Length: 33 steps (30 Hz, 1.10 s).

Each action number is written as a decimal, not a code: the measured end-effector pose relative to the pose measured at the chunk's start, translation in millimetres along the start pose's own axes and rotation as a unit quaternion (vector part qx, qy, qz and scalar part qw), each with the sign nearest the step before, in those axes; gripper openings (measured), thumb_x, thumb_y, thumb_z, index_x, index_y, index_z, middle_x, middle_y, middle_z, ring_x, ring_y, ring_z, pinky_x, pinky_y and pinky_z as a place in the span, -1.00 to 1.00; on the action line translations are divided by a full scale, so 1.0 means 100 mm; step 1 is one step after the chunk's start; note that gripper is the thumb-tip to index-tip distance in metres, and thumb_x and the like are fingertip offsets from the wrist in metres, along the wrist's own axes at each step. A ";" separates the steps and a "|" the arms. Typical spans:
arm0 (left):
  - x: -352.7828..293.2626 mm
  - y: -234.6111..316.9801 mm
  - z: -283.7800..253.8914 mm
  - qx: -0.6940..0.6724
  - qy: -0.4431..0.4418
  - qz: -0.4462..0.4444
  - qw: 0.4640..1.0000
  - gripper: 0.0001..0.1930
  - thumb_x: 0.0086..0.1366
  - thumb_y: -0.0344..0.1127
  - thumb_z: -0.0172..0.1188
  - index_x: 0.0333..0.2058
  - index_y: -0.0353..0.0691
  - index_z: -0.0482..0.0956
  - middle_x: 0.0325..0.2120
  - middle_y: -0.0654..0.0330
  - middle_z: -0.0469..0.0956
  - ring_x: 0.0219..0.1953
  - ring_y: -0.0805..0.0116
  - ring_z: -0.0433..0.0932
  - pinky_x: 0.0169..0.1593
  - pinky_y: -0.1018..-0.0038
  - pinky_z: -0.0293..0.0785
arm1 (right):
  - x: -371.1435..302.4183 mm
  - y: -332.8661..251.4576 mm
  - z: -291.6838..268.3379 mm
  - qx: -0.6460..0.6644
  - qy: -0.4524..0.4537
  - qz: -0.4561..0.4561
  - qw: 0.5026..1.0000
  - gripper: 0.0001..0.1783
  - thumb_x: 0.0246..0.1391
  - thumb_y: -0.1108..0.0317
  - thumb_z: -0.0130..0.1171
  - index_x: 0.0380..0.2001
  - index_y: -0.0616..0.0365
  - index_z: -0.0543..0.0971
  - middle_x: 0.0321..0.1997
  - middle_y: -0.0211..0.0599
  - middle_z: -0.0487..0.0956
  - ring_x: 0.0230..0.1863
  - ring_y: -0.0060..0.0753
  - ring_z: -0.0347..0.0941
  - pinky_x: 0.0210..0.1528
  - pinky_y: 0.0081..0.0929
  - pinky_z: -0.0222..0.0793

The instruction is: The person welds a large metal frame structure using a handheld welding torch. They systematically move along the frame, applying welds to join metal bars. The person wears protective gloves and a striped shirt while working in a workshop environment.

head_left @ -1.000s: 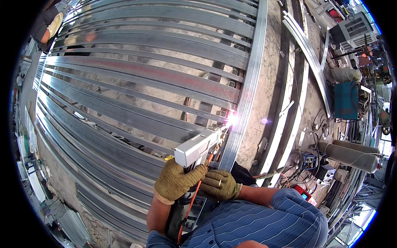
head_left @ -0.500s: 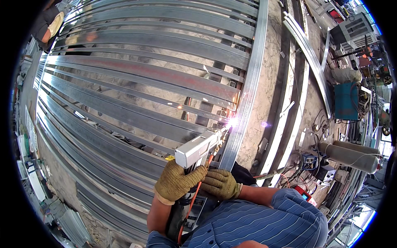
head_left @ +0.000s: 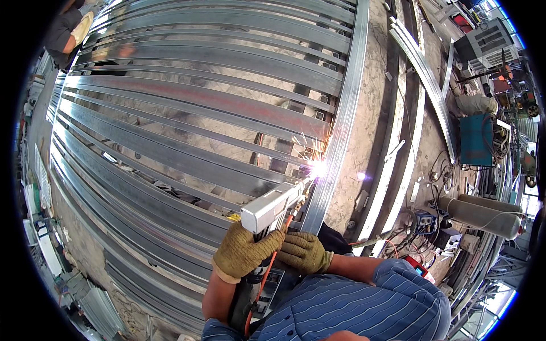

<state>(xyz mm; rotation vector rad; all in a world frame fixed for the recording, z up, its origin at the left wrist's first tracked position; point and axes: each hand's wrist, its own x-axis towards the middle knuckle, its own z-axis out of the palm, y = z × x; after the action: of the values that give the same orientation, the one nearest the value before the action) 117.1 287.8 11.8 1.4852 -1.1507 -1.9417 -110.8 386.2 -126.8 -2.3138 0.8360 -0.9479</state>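
Observation:
My left hand (head_left: pixel 244 250), in a thick olive-brown glove, is closed round the handle of a welding gun (head_left: pixel 267 206) with a boxy silver body. The gun's nozzle points away and to the right, at a bright weld spot (head_left: pixel 318 167) where a crossbar meets the long galvanized steel side rail (head_left: pixel 341 122). Sparks fan out from there. An orange hose (head_left: pixel 263 295) runs down from the gun past my left wrist. My gloved right hand (head_left: pixel 305 253) lies beside the handle, near the rail's close end, with fingers stretched flat to the left; their tips are partly hidden.
Several parallel steel tubes (head_left: pixel 199 102) span the frame to the left. At the far left edge another person (head_left: pixel 62 37) bends over the frame's other side. On the right stand long white bars (head_left: pixel 389 165), a teal machine (head_left: pixel 476 139), gas cylinders (head_left: pixel 480 216) and tangled cables.
The weld glare has grown and more sparks spray up from it. The gun and both my hands have hardly moved. The person at far left has shifted slightly.

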 end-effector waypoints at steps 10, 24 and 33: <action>-0.24 0.01 0.05 -0.006 0.014 0.023 1.000 -0.52 0.42 -0.35 0.50 0.25 -0.40 0.67 -0.08 0.05 0.82 -0.07 0.34 0.76 0.02 0.36 0.68 | 0.04 -0.05 -0.03 -0.011 0.017 0.002 1.000 -0.42 0.11 0.21 0.54 0.22 0.05 0.73 0.31 -0.20 0.72 0.32 -0.04 0.67 0.30 -0.09 0.64; -0.66 -0.16 0.08 -0.122 0.074 0.016 0.990 -0.60 0.43 -0.48 0.44 0.20 -0.45 0.69 -0.16 0.12 0.78 -0.20 0.43 0.74 -0.12 0.47 0.70 | 0.15 -0.09 -0.04 -0.039 0.005 -0.005 0.999 -0.39 0.08 0.23 0.58 0.21 0.15 0.70 0.32 -0.13 0.71 0.35 -0.02 0.67 0.33 -0.08 0.64; -0.80 -0.17 -0.06 -0.150 0.114 0.046 0.981 -0.48 0.43 -0.59 0.36 0.34 -0.47 0.56 -0.01 -0.01 0.78 -0.21 0.36 0.77 -0.13 0.46 0.76 | 0.46 -0.13 -0.20 -0.162 0.005 0.133 0.978 -0.27 0.25 0.16 0.47 0.42 0.21 0.57 0.48 0.08 0.58 0.51 0.18 0.49 0.56 0.14 0.39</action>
<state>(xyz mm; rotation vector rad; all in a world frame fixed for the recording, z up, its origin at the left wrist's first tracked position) 151.7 355.4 43.5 1.4197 -0.7755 -1.7393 -95.1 359.0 -85.2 -2.3795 1.3517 -0.7510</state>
